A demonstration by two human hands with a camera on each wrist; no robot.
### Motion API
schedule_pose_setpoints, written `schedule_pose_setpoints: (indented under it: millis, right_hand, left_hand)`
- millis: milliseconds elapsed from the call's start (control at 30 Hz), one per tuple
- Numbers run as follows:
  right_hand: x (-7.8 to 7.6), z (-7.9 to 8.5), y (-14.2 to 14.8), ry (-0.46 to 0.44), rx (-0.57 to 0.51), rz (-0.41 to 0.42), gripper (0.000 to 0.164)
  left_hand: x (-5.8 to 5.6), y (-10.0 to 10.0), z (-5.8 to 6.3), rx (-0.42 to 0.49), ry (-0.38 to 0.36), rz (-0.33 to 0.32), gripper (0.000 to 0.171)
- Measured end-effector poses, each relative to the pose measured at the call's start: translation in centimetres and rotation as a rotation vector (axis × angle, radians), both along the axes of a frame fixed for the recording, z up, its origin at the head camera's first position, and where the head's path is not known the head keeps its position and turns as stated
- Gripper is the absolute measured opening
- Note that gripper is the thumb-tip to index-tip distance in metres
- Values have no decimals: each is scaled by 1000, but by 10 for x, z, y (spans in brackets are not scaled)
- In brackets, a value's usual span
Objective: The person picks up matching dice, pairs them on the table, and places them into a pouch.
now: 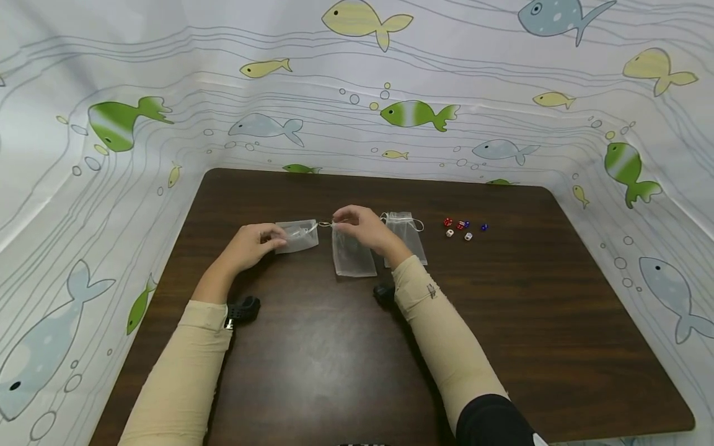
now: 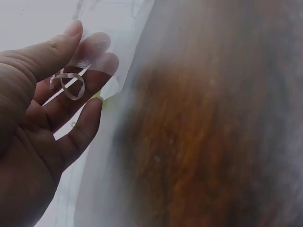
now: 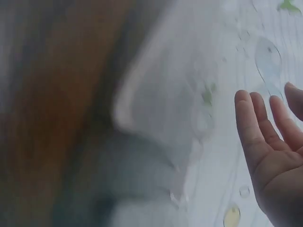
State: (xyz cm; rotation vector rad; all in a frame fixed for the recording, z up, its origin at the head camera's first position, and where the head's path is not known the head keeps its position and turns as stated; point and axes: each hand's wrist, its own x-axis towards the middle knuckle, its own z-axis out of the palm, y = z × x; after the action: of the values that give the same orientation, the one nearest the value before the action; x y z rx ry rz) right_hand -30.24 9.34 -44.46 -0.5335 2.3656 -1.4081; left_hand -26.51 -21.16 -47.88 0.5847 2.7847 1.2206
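Observation:
A sheer white drawstring pouch (image 1: 301, 237) lies sideways at the left, its cord end pointing right. My left hand (image 1: 253, 246) pinches the pouch's left end between thumb and fingers. In the left wrist view, a thin white ribbon loop (image 2: 73, 86) shows against the fingers of that hand. Over the top of a second sheer pouch (image 1: 355, 263) hovers my right hand (image 1: 364, 228), partly covering it. Its fingers (image 3: 246, 113) are extended in the right wrist view, with nothing between them. A third pouch (image 1: 409, 232) with a white cord lies just beyond the right wrist.
Several small dice lie right of the pouches: red dice (image 1: 448, 222), white dice (image 1: 468, 236) and a blue die (image 1: 484, 227). They sit on a dark brown wooden table (image 1: 312, 347). A white fish-patterned curtain (image 1: 334, 80) surrounds the table's back and sides.

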Motion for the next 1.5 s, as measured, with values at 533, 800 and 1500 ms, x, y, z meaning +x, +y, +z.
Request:
schedule_pose_setpoints:
  millis: [533, 800, 1500]
  right_hand:
    - [1, 19, 163, 143, 217, -349, 34]
    - [3, 3, 207, 119, 298, -443, 34]
    - [4, -26, 213, 57, 280, -395, 25]
  left_hand:
    - [0, -5, 7, -24, 13, 15, 14]
    - [2, -8, 8, -48, 28, 27, 16]
    - [2, 1, 3, -80, 39, -6, 15]
